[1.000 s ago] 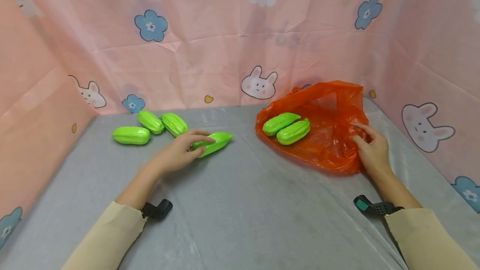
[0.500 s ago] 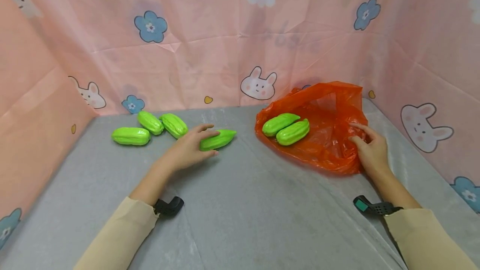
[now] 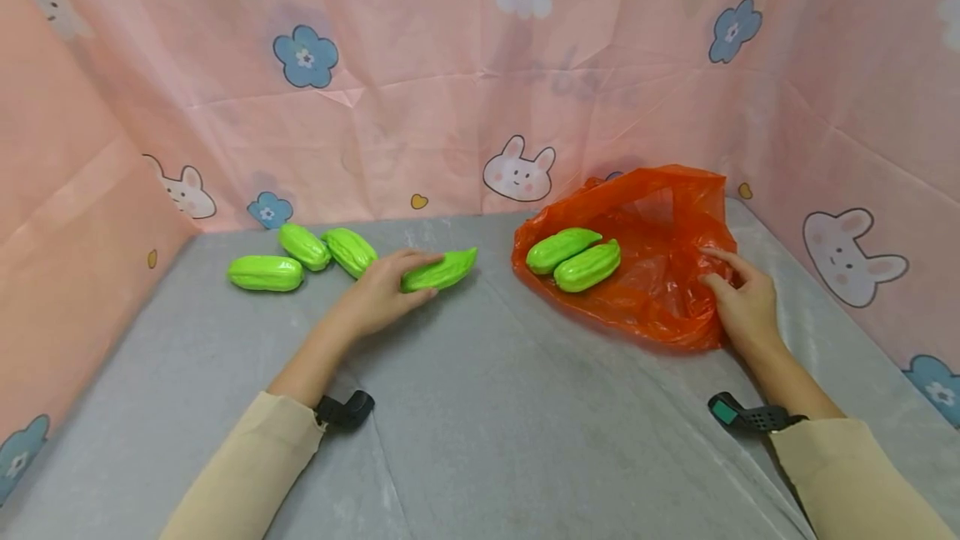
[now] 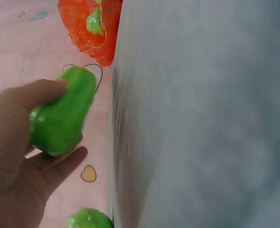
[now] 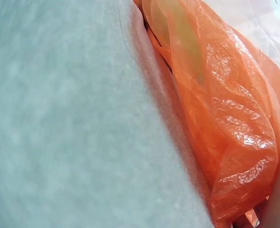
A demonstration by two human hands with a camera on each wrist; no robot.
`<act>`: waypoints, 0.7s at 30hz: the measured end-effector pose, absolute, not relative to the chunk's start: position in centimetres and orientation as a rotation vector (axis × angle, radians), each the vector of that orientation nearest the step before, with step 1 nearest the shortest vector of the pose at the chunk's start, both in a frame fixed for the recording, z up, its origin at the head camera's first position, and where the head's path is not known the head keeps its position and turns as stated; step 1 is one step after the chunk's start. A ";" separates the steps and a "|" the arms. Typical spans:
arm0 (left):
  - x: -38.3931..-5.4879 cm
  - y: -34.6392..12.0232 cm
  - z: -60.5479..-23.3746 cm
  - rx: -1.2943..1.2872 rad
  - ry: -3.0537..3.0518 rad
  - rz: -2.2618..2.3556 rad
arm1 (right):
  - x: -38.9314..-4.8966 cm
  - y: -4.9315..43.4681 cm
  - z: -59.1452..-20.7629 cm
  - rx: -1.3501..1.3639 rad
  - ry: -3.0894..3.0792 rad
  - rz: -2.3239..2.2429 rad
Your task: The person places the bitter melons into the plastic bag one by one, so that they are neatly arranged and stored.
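Right now a bright green ribbed fruit (image 3: 444, 269) is in the grasp of my left hand (image 3: 381, 294), thumb on its near side and fingers on its far side. I hold it just clear of the grey cloth (image 3: 487, 423), left of the middle, its pointed end aimed right. Just behind my knuckles, on the far left, three loose fruits (image 3: 266, 273) of the same green lie close together, the rightmost partly hidden by my hand.

Farther right, well apart from the fruit I carry, a translucent orange-red bag (image 3: 667, 298) spreads on the cloth with its mouth toward the left. Two bagged fruits (image 3: 587, 265) lie side by side just inside that mouth. With my right hand (image 3: 750, 302) I pinch the bag's right side between thumb and fingers.

A black band (image 3: 347, 411) circles my left wrist, below a beige sleeve (image 3: 251, 473). Beyond everything, a pink curtain (image 3: 420, 132) printed with rabbits and blue flowers encloses the far side.
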State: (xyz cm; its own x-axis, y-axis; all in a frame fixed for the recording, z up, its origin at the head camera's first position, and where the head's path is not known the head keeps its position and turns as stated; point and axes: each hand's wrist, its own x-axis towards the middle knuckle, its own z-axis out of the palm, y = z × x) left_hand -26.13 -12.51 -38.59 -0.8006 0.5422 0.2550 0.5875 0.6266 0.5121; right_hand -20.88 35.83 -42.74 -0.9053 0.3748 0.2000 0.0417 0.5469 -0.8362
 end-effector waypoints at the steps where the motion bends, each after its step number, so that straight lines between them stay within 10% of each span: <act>1: -26.1 -12.3 -38.5 -0.962 -2.745 -0.958 | -20.9 35.9 -42.7 -0.343 -2.430 1.298; 21: -25.4 -2.6 -37.7 -0.968 -2.534 -1.396 | -20.8 36.0 -42.8 -0.319 -2.432 1.304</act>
